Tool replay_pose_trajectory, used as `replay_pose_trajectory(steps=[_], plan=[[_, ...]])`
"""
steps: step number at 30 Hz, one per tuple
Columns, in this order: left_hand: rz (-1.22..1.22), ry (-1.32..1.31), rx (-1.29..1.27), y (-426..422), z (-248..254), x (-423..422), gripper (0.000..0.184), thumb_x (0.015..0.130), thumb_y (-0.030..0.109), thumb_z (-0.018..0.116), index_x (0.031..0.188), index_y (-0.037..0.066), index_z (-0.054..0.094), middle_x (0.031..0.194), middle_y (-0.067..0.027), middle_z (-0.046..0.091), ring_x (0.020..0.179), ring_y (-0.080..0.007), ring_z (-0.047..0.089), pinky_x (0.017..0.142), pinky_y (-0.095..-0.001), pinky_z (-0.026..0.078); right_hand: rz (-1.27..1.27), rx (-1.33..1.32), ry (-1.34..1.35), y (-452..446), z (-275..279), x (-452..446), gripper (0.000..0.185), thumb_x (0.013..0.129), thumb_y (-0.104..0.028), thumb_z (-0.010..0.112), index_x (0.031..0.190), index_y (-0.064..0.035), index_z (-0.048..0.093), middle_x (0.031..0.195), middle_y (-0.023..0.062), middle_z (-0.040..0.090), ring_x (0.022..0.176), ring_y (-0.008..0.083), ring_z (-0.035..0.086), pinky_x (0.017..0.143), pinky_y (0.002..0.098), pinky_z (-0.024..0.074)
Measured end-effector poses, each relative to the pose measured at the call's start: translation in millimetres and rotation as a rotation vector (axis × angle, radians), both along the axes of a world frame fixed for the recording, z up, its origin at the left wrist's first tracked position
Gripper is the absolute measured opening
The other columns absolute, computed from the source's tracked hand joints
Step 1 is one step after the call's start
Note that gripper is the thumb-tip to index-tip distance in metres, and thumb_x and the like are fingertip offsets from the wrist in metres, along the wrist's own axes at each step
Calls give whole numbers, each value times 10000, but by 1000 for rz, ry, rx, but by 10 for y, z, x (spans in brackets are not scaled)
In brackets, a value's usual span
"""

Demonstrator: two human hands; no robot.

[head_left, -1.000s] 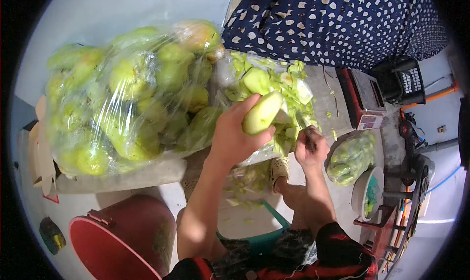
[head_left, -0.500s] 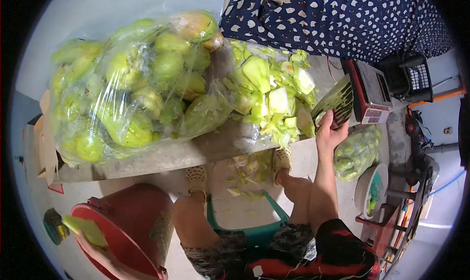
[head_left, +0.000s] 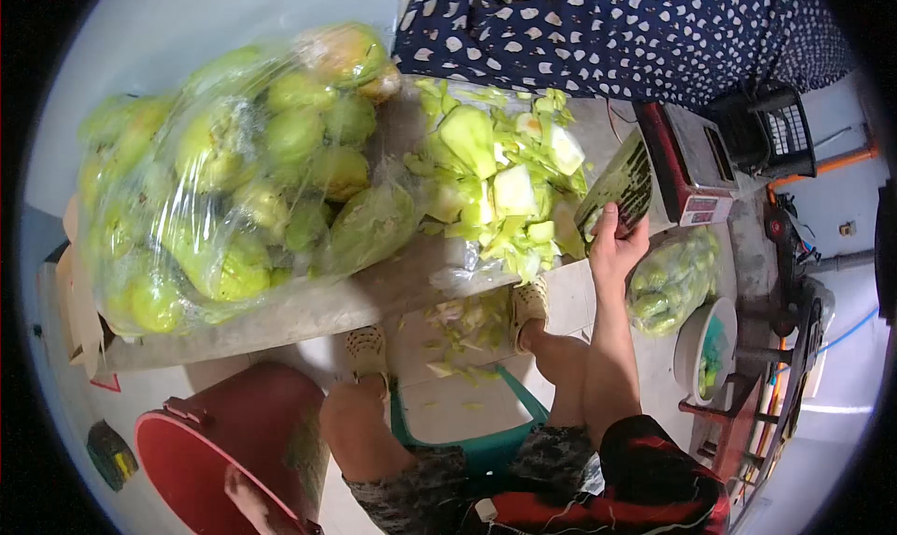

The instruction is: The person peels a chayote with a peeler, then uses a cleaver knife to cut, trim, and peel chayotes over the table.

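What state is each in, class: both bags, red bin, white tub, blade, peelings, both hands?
Large bag: bulging full
Smaller bag: filled
Red bin: uncovered
White tub: uncovered, partly filled
Blade: dark-streaked
Peelings: loosely heaped
Right hand: holding the blade
Left hand: at the bin's mouth, grip unclear

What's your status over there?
Right hand holding broad blade. Left hand at mouth of red bin, grip unclear. Peelings and scale flank blade.
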State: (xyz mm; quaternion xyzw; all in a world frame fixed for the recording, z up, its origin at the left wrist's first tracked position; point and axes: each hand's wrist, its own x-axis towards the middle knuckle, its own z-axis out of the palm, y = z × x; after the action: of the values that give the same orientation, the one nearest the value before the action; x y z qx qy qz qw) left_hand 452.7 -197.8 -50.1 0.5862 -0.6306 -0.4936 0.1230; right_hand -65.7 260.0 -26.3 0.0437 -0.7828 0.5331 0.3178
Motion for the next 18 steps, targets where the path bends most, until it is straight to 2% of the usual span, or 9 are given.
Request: replay_pose_trajectory(steps=[2, 4, 5, 6, 8, 10, 11, 14, 18], plan=[[84, -72, -360, 173, 491, -671, 293, 969, 150, 493, 1174, -43, 574, 1035, -95, 624, 894, -178, 570, 764, -303, 462, -5, -23, -7, 21, -10, -11, 199, 906, -131, 661, 804, -41, 515, 614, -71, 469, 547, 18, 369, 483, 203, 298], [37, 146, -553, 463, 897, -1471, 346, 970, 144, 508, 1252, -51, 554, 1176, -149, 622, 1091, -211, 584, 952, -322, 439, -18, -6, -21, 57, -57, -4, 201, 908, -136, 661, 806, -42, 516, 618, -70, 465, 547, 18, 367, 484, 203, 296], [65, 285, -600, 645, 985, -1908, 334, 960, 104, 521, 1251, -58, 545, 1158, -142, 627, 1079, -217, 586, 956, -324, 441, -30, 20, -20, 75, -61, -24, 203, 910, -141, 661, 807, -44, 516, 621, -68, 461, 547, 19, 366, 485, 203, 294], [-106, 238, -658, 761, 1063, -2186, 318, 945, 72, 538, 1238, -51, 554, 1139, -127, 632, 1060, -204, 589, 942, -323, 454, -34, 18, -15, 89, -64, -37, 203, 910, -141, 661, 807, -44, 516, 621, -68, 461, 547, 19, 366, 485, 203, 294], [-456, 462, -439, 1131, 1129, -2893, 321, 888, 40, 613, 1204, -11, 593, 1110, -111, 652, 1014, -177, 604, 906, -319, 474, -1, -25, 20, 102, -77, -41, 165, 917, -127, 647, 844, -39, 528, 633, -63, 466, 543, 17, 383, 480, 197, 303], [-1012, 519, -709, 1421, 1179, -3666, 393, 779, -11, 685, 1165, 27, 618, 1098, -140, 659, 1002, -262, 631, 845, -342, 501, 2, -79, -15, 88, -42, -1, 139, 929, -119, 628, 886, -31, 530, 638, -28, 509, 527, 42, 444, 475, 208, 354], [-1116, 639, -596, 1608, 1196, -4024, 387, 778, -1, 674, 1158, 48, 621, 1078, -162, 651, 969, -350, 629, 835, -367, 503, 11, -133, -43, 90, -21, -23, 118, 940, -111, 609, 928, -23, 532, 642, 7, 552, 510, 68, 505, 471, 219, 404], [-1331, 543, -791, 1920, 733, -5045, 501, 765, 6, 618, 1249, 120, 556, 1233, -168, 552, 1104, -417, 531, 927, -454, 464, 4, -158, -39, 124, -37, -52, 120, 940, -110, 607, 908, -28, 526, 629, 14, 552, 493, 80, 508, 462, 231, 409], [-1479, 347, -1143, 1996, 53, -5947, 598, 697, 7, 654, 1256, 189, 544, 1350, -144, 453, 1173, -423, 483, 982, -461, 441, 16, -203, -37, 101, 4, -60, 118, 942, -94, 596, 903, -24, 509, 609, 20, 541, 477, 85, 494, 455, 237, 413]])
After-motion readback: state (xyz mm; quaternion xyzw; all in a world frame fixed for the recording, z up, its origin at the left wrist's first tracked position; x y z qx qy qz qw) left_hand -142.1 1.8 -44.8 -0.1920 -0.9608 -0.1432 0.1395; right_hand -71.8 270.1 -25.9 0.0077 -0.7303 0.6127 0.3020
